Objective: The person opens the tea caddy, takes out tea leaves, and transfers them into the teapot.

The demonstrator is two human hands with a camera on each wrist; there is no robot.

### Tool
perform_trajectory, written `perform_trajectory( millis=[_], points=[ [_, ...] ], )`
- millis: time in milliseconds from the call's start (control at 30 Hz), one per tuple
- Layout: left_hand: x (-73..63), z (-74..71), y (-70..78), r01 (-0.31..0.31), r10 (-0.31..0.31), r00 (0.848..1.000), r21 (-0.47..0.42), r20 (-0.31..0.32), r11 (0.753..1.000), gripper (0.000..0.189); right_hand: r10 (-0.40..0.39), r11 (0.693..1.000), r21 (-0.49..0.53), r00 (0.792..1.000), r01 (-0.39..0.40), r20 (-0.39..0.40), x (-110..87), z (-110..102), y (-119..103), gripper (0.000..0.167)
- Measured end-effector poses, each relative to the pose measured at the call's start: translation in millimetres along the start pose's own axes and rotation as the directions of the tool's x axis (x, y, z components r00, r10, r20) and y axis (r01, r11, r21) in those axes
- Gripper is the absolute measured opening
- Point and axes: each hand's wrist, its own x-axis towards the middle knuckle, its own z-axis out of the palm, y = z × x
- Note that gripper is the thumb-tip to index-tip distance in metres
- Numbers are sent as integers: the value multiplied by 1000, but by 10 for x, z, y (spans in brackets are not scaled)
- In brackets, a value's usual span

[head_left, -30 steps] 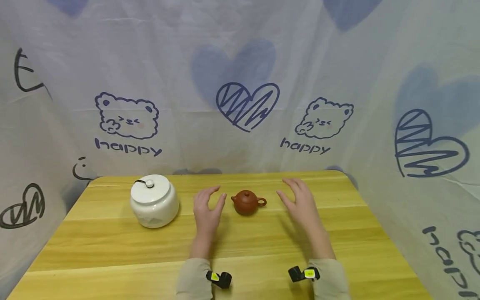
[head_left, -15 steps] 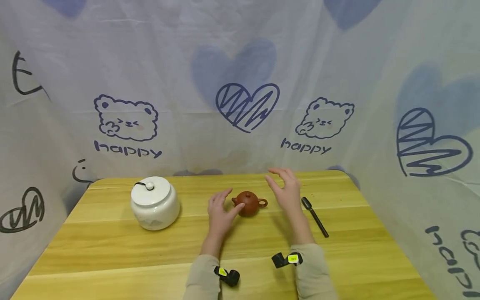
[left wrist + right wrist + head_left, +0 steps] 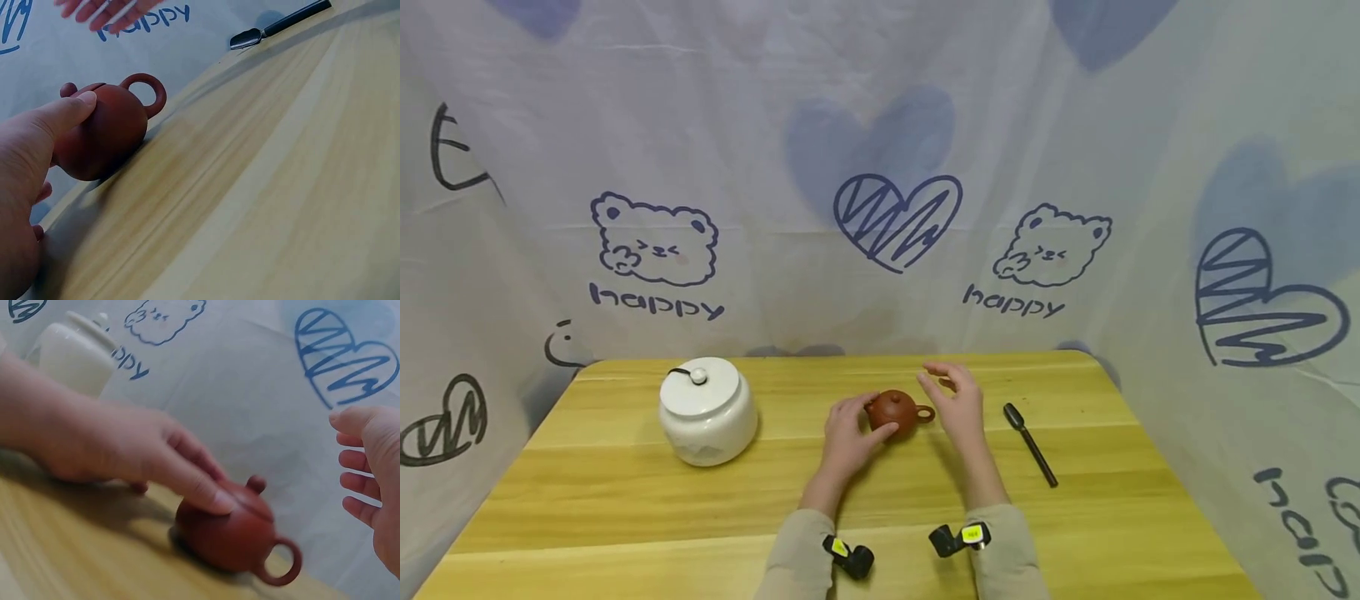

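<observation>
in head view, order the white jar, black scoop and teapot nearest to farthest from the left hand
1. Teapot: just right of the left hand, which touches it.
2. White jar: left, across a short gap.
3. Black scoop: far right, past the right hand.

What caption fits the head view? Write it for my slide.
Between white jar and black scoop, left hand grips teapot, right hand hovers near its handle.
</observation>
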Motion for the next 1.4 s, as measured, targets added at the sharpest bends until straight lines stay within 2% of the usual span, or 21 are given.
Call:
perform_trajectory(
  millis=[300,500,700,833,1100,1233,1400],
  points=[
    [-14,35,9,62,-61,998,-27,21,998,59,76,996,-46,996,-74,41,-106,93,260,26],
    [-25,37,-12,52,-51,999,-27,18,998,58,70,997,-37,997,-68,35,-162,166,378,25],
    [-30,36,-11,54,-53,998,-23,25,998,59,72,997,-28,992,-70,104,-209,290,479,34],
    [-29,36,-9,63,-63,998,-20,31,998,60,53,998,-45,991,-47,120,-239,337,495,31],
    [-25,23,-9,62,-61,998,-24,29,998,61,38,998,-53,994,-33,102,-250,358,425,28],
    [-18,13,-9,62,-62,998,-23,23,998,61,27,997,-76,995,-20,93,-234,387,468,26],
    [-23,-8,1,40,-40,999,-26,14,999,60,-11,997,-73,997,16,74,-227,409,457,21]
  ],
)
